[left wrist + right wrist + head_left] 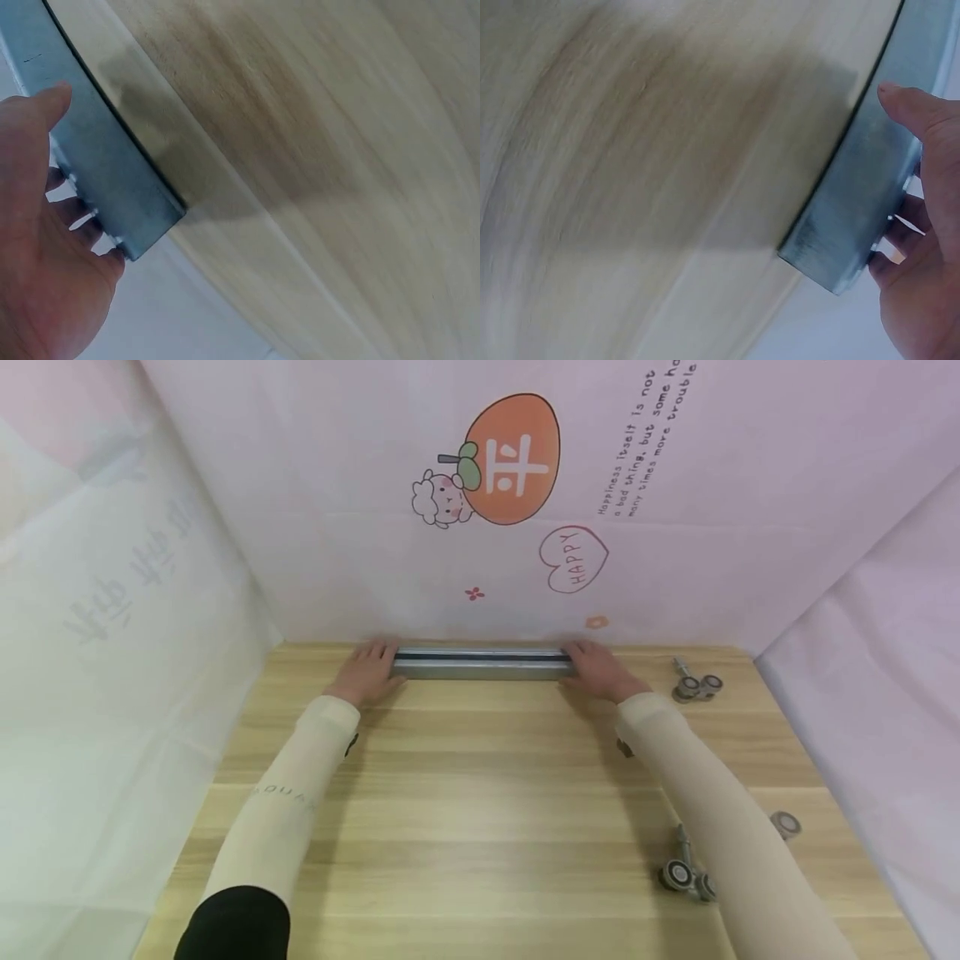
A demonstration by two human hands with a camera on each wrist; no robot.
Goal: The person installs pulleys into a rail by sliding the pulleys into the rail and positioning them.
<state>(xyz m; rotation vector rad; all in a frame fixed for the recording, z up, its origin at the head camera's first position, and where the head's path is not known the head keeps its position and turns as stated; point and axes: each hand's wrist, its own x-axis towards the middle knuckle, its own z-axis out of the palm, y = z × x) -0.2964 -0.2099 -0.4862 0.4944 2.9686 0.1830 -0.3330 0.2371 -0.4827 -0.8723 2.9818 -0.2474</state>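
Observation:
A grey metal channel rail (483, 665) lies lengthwise along the far edge of the wooden table, a dark slot running down its upper side. My left hand (367, 672) grips its left end, and my right hand (598, 670) grips the right end. In the left wrist view the thumb (56, 103) presses the rail's flat near face while the fingers curl over its slotted side. The right wrist view gives a mirrored hold, with the thumb (907, 105) on the same smooth face (855, 202) and fingertips partly hidden behind it.
To the right on the wooden tabletop (480, 793) lie several roller hangers: one at the back (696, 687), another nearer (688, 870), and a wheel (785, 824) partly behind the right sleeve. A printed pale cloth (337, 527) rises behind the table, with more on both sides.

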